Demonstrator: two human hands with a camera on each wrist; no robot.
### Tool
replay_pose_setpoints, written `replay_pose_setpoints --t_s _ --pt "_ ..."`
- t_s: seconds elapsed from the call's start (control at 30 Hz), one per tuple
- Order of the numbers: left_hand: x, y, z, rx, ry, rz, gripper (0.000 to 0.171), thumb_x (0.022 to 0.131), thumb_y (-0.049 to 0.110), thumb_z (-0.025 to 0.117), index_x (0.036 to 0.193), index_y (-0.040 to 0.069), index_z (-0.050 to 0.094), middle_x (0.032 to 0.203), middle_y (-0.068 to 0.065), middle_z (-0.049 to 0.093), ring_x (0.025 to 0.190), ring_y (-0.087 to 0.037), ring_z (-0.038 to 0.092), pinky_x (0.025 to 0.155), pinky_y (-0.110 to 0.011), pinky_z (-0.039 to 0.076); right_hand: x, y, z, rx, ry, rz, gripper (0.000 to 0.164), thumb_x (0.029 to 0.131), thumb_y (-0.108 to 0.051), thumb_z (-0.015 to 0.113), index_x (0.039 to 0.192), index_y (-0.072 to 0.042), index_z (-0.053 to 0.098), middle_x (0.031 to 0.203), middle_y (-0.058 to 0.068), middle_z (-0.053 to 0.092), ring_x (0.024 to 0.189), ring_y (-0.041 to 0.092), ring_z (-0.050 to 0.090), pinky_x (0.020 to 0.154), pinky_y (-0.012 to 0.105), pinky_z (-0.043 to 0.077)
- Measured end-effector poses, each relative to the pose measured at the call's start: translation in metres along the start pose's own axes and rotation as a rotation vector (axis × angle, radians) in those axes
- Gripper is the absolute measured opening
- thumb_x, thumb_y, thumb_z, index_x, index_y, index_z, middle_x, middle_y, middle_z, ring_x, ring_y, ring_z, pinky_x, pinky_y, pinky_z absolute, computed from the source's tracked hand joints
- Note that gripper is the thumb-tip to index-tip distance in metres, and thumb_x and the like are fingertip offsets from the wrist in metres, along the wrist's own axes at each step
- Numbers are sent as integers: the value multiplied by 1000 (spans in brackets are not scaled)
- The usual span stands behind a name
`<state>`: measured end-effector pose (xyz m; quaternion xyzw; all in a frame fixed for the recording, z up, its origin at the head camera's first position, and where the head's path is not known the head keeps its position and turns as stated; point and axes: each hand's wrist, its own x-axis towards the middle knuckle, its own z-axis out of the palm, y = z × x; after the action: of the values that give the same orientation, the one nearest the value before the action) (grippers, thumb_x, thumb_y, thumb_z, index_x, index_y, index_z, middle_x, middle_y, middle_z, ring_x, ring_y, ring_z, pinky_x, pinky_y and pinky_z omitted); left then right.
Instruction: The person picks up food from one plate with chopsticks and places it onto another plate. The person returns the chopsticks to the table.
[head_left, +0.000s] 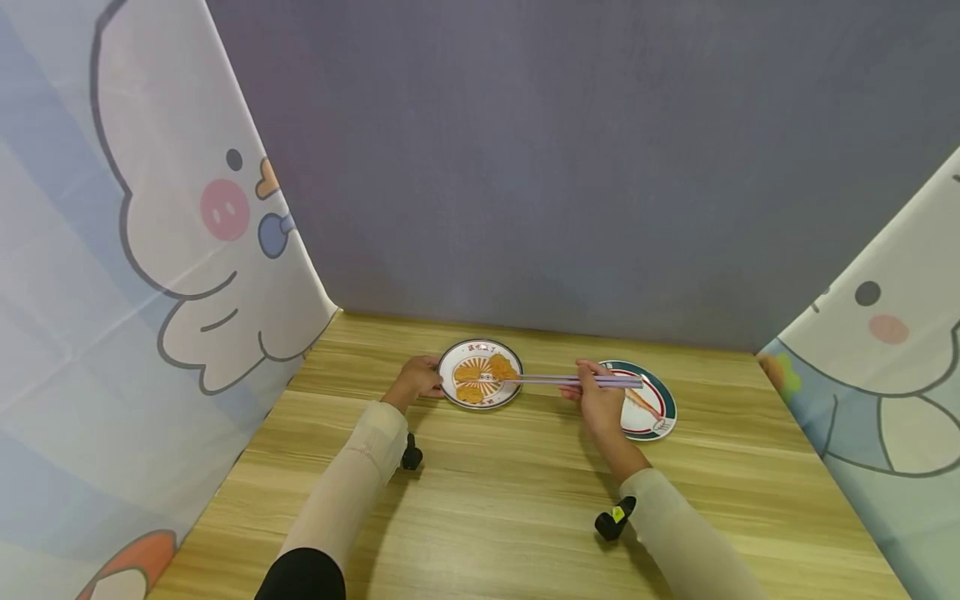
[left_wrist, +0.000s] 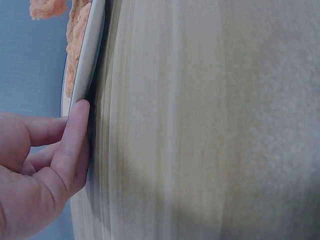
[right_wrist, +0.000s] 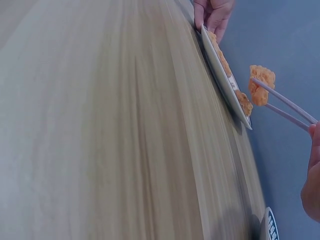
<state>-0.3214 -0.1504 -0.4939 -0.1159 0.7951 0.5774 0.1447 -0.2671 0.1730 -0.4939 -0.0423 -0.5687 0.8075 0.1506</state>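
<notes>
My left hand (head_left: 420, 379) pinches the near-left rim of a white plate (head_left: 480, 346) with a dark edge and a sunburst print. The left wrist view shows the fingertips of that hand (left_wrist: 50, 165) against the rim. Several pieces of golden fried food (head_left: 470, 393) lie on the plate. In my right hand (head_left: 600, 407) is a pair of light purple chopsticks (head_left: 551, 380). Their tips clasp one orange-golden fried piece (right_wrist: 261, 85), raised above the plate (right_wrist: 220, 72) and apart from it in the right wrist view.
A second plate (head_left: 660, 387), white with a green and red rim, sits partly beneath my right hand. An orange strip shows on it; food or print, I cannot tell. Both plates stand on a wood-grain table (head_left: 480, 492) before a grey backdrop (head_left: 510, 167), with printed cloths at both sides.
</notes>
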Motion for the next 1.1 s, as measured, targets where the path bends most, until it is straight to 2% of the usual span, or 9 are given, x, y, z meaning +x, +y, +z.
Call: replay_pose_setpoints --t_s 0.13,0.3,0.5,0.7,0.87,1.0,1.1 --pt "2 -2 0 -5 -3 5 55 92 -11 57 146 -3 49 106 -20 62 66 -16 66 62 -24 65 1 -3 -5 12 23 13 11 103 -8 59 102 -4 69 70 2 68 57 13 72 50 23 62" --pt "2 -2 -1 7 -1 -2 56 92 -10 57 147 -2 49 103 -18 62 64 -15 65 61 -23 65 2 -6 -13 21 51 4 12 103 -9 59 104 -1 68 68 1 69 57 13 73 49 23 62" --pt "2 0 -1 -5 -1 -11 56 92 -11 57 147 -2 49 102 -17 62 64 -15 65 60 -23 65 5 -10 -25 31 88 10 11 102 -10 60 105 -3 68 70 3 71 57 13 73 50 23 62" --pt "1 0 0 4 -3 -7 56 92 -11 57 147 -2 49 107 -20 62 67 -16 66 62 -24 65 9 -13 -37 62 114 14 25 102 -9 59 117 11 61 73 1 72 57 12 72 48 23 62" --pt "0 -1 0 1 -8 -11 55 93 -10 57 147 -1 49 111 -22 64 69 -17 67 64 -25 66 10 -18 -49 62 120 30 19 103 -9 57 115 5 61 77 -1 76 59 11 73 50 22 62" --pt "1 -1 0 -2 -5 -5 55 93 -11 57 147 -1 49 113 -24 64 71 -18 68 65 -26 66 11 -21 -59 83 137 33 13 104 -10 56 109 -1 63 76 2 77 61 13 75 49 21 61" --pt "2 -2 -1 -3 -3 1 56 93 -11 57 147 -1 49 113 -24 65 70 -18 69 66 -27 67 12 -24 -66 100 154 39 16 104 -10 57 111 2 63 73 4 75 60 14 74 48 21 61"
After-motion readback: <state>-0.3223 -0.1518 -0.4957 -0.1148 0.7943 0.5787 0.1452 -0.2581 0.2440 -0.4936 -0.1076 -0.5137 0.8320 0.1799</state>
